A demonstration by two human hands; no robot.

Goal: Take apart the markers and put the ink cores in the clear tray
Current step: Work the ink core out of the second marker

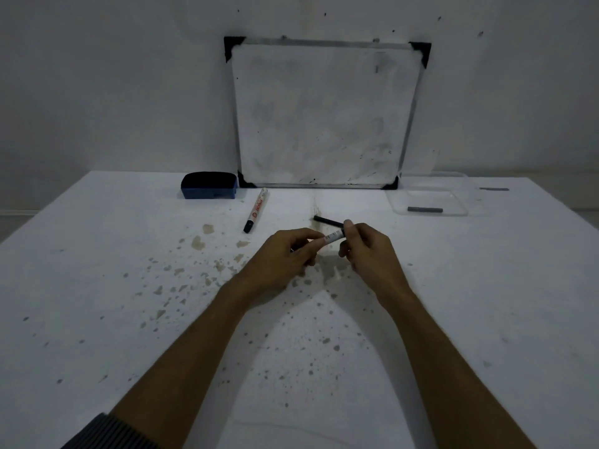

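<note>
Both hands meet over the middle of the white table. My left hand [288,251] grips a white marker barrel [334,236], most of it hidden in the fingers. My right hand [363,246] pinches the barrel's far end, where a dark ink core [327,221] sticks out toward the back left. A second, whole marker [256,210] with a black cap lies on the table to the back left. The clear tray [453,213] stands at the back right with one grey ink core [424,209] lying in it.
A small whiteboard [324,115] leans on the wall at the table's back edge. A blue eraser [209,185] sits left of it. A grey stick [494,189] lies beyond the tray. The table [129,303] is stained with brown spots.
</note>
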